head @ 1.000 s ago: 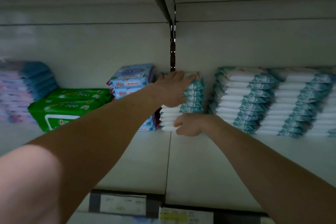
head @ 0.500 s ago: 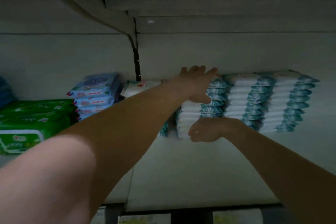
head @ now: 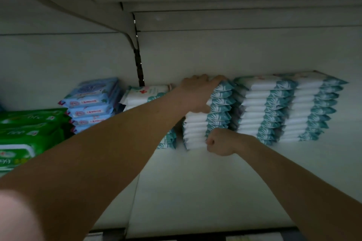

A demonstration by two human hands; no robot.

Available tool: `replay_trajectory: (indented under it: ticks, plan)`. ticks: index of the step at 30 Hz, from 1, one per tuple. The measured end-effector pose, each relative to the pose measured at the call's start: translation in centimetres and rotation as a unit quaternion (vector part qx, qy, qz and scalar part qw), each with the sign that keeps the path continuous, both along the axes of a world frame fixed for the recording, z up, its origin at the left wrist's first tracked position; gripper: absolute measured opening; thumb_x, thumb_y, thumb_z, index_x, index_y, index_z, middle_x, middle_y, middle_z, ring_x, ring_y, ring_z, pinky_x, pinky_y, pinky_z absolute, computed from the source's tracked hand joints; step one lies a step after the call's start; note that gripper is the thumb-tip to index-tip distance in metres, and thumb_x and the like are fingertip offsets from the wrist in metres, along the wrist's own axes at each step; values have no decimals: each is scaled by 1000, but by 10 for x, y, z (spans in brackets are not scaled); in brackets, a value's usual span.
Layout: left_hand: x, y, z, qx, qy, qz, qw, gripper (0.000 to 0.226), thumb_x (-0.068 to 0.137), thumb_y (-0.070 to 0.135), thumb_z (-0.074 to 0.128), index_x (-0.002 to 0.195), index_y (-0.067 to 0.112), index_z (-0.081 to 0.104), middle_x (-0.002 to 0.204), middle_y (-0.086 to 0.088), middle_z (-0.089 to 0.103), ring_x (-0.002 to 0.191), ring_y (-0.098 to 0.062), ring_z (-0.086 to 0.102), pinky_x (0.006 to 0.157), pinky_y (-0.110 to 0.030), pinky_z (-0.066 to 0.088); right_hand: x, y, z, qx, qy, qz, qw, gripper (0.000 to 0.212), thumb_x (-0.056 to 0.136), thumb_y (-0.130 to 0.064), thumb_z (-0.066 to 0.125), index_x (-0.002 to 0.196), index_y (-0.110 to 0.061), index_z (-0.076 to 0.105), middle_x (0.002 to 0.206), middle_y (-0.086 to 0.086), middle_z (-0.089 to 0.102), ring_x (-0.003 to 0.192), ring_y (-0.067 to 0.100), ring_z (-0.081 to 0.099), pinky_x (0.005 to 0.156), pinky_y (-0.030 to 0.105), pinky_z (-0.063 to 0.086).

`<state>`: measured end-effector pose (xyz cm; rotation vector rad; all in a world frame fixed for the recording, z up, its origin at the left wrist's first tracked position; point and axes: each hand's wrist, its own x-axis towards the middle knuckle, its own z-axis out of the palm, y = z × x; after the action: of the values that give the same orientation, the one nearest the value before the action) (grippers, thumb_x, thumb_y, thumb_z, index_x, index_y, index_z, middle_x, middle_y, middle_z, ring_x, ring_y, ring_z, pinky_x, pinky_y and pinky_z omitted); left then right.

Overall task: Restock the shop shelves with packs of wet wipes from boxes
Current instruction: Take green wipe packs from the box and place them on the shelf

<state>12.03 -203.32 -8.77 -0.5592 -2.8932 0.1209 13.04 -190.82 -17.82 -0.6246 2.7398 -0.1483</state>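
Note:
A stack of white wet-wipe packs with teal ends (head: 195,129) stands on the white shelf (head: 215,182), just right of the upright. My left hand (head: 197,94) lies over the top of this stack, with its fingers curled over the top pack. My right hand (head: 220,142) is a closed fist pressed against the stack's lower right front, and nothing shows inside it. Two more stacks of the same packs (head: 262,103) (head: 313,103) stand close on the right. A further stack (head: 145,94) is partly hidden behind my left forearm.
Blue wipe packs (head: 92,101) and larger green packs (head: 29,133) fill the shelf's left side. The slotted upright (head: 139,68) and a shelf bracket (head: 129,39) rise behind. The upper shelf hangs low overhead. Price labels line the front edge below.
The stack between my hands has shifted right, away from the upright and toward the neighbouring stacks. My right hand has moved to the stack's lower right. The view has turned right.

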Motion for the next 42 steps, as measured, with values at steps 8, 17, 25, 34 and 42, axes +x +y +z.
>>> replay_trajectory:
  ticks: [8, 17, 25, 34, 42]
  plan:
    - [1, -15, 1, 0, -2, 0, 1000, 99, 84, 41, 68, 153, 27, -1, 148, -11, 32, 129, -31, 39, 100, -40, 41, 1, -17, 2, -44, 0, 3, 999, 41, 95, -22, 49, 59, -20, 27, 64, -3, 28, 61, 13, 34, 53, 20, 26]
    - [-4, -13, -1, -2, -5, -3, 1000, 99, 86, 40, 67, 153, 26, -3, 151, -12, 27, 134, -30, 34, 103, -40, 38, 18, -4, 7, -22, -34, -106, 994, 21, 88, 0, 51, 104, 5, 65, 52, 4, 47, 51, 18, 41, 45, 22, 35]
    - [-5, -14, -3, 0, -4, -5, 1000, 98, 84, 40, 68, 153, 27, 0, 149, -11, 31, 131, -30, 36, 100, -40, 40, -1, 1, -13, -383, -63, -235, 891, 37, 88, -30, 67, 118, -10, 59, 116, 12, 60, 96, 22, 55, 87, 34, 49]
    - [-3, -29, 0, 17, -30, -12, 999, 101, 83, 36, 71, 153, 26, 0, 151, -11, 27, 134, -31, 31, 105, -43, 37, -1, -10, -9, -379, -86, -229, 893, 32, 83, -33, 71, 103, -9, 63, 108, 15, 65, 97, 28, 63, 84, 43, 57]
    - [-5, -33, 17, -68, -55, 17, 996, 98, 84, 47, 66, 153, 28, -2, 158, -5, 18, 141, -27, 26, 108, -46, 30, 19, 8, 44, -19, 7, -48, 999, 30, 92, -32, 52, 73, -10, 56, 69, 9, 58, 62, 19, 56, 64, 31, 52]
